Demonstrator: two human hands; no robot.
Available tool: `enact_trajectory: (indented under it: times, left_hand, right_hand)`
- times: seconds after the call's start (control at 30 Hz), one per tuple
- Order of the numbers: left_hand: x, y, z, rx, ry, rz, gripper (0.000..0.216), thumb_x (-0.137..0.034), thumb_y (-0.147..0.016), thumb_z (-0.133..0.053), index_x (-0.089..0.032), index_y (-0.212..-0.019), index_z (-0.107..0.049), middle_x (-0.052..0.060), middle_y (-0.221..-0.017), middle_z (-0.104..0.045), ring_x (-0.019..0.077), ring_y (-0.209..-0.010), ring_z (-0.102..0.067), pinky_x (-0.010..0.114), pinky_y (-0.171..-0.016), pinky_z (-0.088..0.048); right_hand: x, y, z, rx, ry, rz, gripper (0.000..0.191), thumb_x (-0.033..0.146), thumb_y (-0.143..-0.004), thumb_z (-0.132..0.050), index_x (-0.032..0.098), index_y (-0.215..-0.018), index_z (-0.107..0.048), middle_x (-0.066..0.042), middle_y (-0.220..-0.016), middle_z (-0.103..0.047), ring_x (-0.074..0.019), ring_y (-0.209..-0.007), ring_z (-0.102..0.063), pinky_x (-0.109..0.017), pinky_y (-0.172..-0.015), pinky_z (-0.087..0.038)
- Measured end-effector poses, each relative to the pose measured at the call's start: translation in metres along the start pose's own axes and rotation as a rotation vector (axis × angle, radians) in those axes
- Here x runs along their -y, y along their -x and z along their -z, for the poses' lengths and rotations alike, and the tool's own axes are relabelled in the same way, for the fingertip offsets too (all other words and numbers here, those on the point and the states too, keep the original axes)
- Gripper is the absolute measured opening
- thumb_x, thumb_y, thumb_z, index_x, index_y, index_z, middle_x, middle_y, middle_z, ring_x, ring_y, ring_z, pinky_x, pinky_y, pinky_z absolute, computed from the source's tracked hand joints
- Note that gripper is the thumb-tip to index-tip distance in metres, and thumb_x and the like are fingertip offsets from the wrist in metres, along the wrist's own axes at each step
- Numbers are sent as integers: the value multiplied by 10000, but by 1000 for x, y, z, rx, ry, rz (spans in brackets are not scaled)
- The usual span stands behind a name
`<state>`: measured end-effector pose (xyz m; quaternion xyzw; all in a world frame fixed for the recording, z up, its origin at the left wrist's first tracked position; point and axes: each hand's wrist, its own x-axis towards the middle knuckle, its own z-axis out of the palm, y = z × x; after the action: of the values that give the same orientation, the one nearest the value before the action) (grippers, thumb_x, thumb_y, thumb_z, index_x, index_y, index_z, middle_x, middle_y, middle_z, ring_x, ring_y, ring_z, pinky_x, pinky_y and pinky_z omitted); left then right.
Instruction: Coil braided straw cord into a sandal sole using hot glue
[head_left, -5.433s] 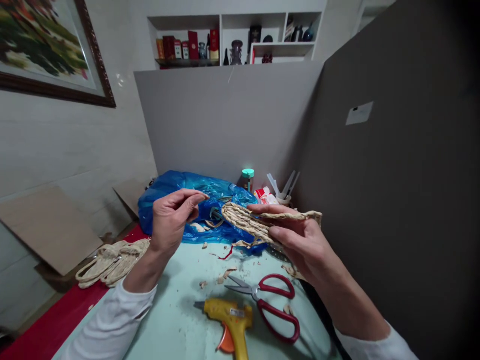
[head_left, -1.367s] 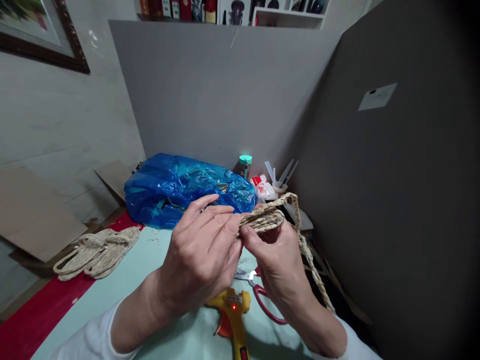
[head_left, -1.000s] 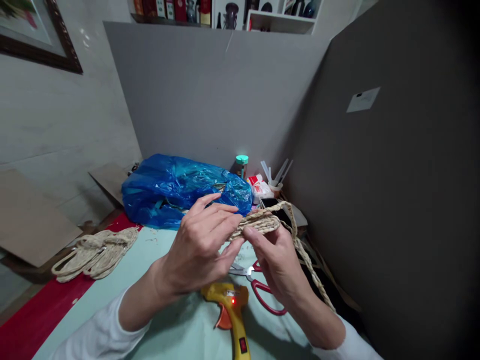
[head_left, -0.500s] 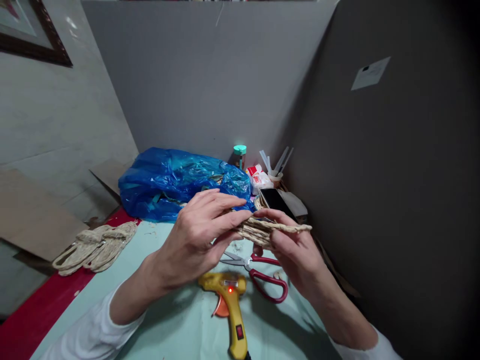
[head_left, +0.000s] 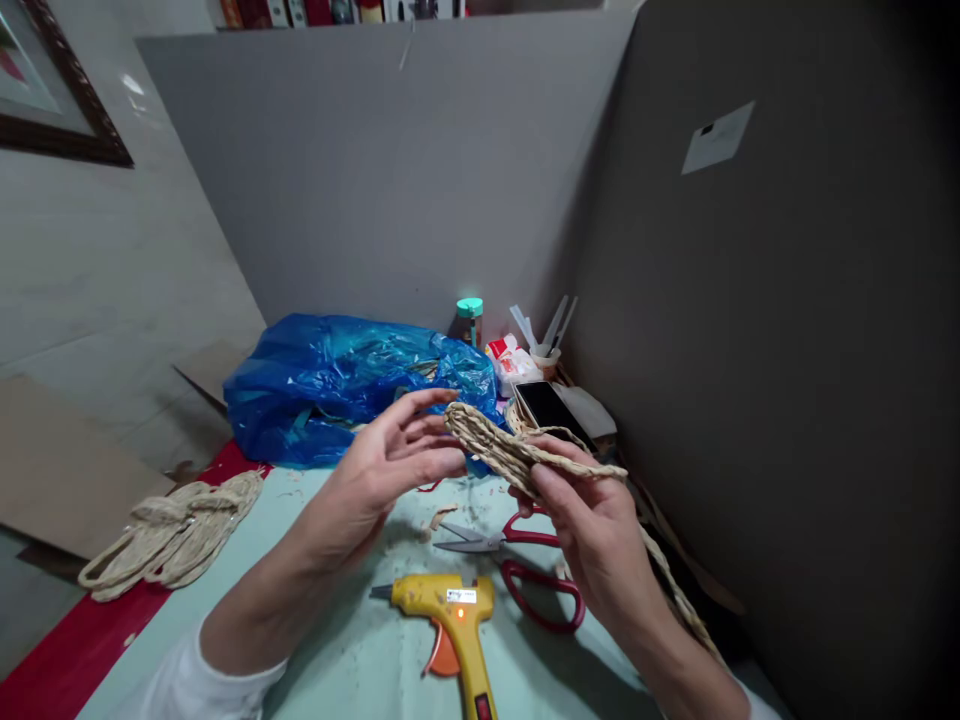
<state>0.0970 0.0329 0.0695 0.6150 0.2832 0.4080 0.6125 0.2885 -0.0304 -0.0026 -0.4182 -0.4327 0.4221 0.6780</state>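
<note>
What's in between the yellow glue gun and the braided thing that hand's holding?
In the head view, red-handled scissors and a small pale scrap lie between the glue gun and braided piece.

The right grip (head_left: 604, 525) holds the coiled cord (head_left: 487, 441).

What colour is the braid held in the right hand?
The braid is pale straw, with darker lines between rows; the head view shows it best.
</note>
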Motion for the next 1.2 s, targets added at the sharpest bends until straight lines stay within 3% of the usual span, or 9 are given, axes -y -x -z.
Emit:
enact_trajectory:
  times: [0.13, 0.3, 0.4, 0.5, 0.63, 0.83, 1.03, 1.2]
  left_hand:
    - [5, 6, -21, -22, 252, 109, 556, -163, -751, -763, -198, -1262, -548, 92, -1086, -712, 205, -976, -700, 306, -854, -572]
    - [6, 9, -30, -100, 261, 68, 580, -153, -730, -799, -212, -1246, -541, 14, -914, -728, 121, -820, -681, 207, -758, -539]
    - [5, 9, -26, -125, 252, 56, 533, -173, -716, -804, -213, -1192, -567, -14, -848, -693, 104, -751, -648, 193, -707, -526]
    - [3, 12, -15, -147, 257, 70, 512, -172, -699, -797, -213, -1167, -592, -19, -818, -660, 115, -733, -640, 213, -694, -527]
    - [5, 24, 12, -191, 221, 59, 559, -182, -727, -777, -259, -1240, -570, 6, -909, -679, 152, -812, -669, 260, -750, -547]
    - [21, 48, 48, -221, 145, -19, 508, -176, -725, -790, -286, -1201, -647, 14, -889, -682, 157, -809, -652, 236, -725, -549]
    - [30, 63, 75, -185, 82, 26, 487, -200, -732, -795, -304, -1176, -624, 26, -917, -710, 204, -869, -681, 258, -707, -555]
    - [36, 68, 89, -144, 73, 27, 533, -201, -690, -826, -282, -1174, -619, 25, -893, -708, 189, -786, -670, 269, -690, -552]
  right_hand:
    - [2, 6, -5, -16, 38, 14, 331, 387, -895, -719, 262, -1190, -634, -31, -1188, -640, -141, -910, -607, -236, -748, -505]
    - [2, 15, -13, 21, 15, 11, 389, 374, -905, -709, 333, -1267, -572, -13, -1249, -625, -136, -913, -631, -237, -769, -533]
    - [3, 17, -14, 85, -16, 12, 393, 350, -898, -718, 351, -1270, -590, -7, -1370, -566, -165, -1089, -621, -245, -867, -537]
    - [6, 14, -12, 114, -151, -53, 389, 374, -845, -765, 318, -1215, -659, -25, -1330, -597, -197, -1178, -592, -260, -939, -522]
    - [6, 11, -12, 87, -369, -236, 357, 497, -748, -813, 263, -1012, -756, -43, -1120, -683, -194, -1035, -642, -255, -857, -545]
    - [-5, 23, -30, 61, -404, -443, 432, 547, -777, -777, 174, -994, -756, -110, -992, -709, -194, -906, -662, -278, -766, -557]
    - [-7, 25, -36, -82, -333, -424, 343, 457, -699, -848, 166, -766, -678, -38, -746, -643, -116, -647, -568, -185, -527, -478]
    - [11, 0, -35, 20, -107, -390, 363, 444, -672, -855, 144, -774, -679, -67, -795, -682, -97, -594, -532, -157, -449, -412]
